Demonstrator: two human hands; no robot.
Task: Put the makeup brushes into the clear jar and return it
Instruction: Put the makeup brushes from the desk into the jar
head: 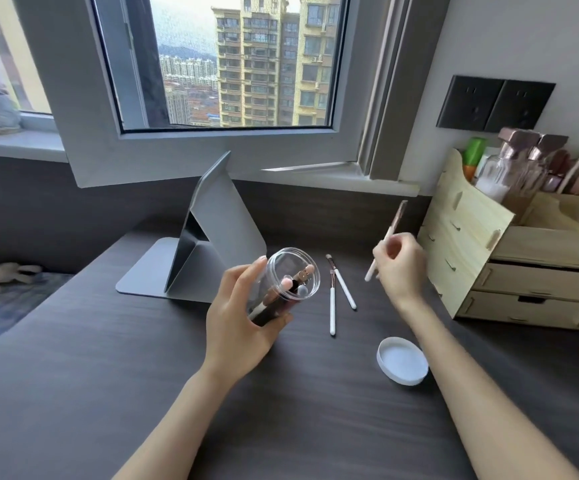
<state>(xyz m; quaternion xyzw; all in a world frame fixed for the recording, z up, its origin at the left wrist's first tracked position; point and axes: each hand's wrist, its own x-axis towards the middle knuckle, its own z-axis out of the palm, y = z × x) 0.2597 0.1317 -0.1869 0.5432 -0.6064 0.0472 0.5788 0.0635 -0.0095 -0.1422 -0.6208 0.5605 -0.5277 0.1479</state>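
My left hand [238, 317] grips the clear jar [290, 277] above the dark desk, tilted with its open mouth up and to the right. Several brushes sit inside it, tips showing at the mouth. My right hand [400, 265] pinches a white-handled makeup brush [390, 230], held slanted with its bristle end up, to the right of the jar and apart from it. Two more white-handled brushes [337, 292] lie crossed on the desk between my hands. The jar's white lid [402, 363] rests upside down on the desk under my right forearm.
A grey folding mirror stand [212, 237] sits just behind the jar. A wooden drawer organizer [510, 258] holding bottles and cosmetics fills the right side against the wall. An opened window frame [212, 150] hangs over the desk's back edge. A bed lies beyond the left edge.
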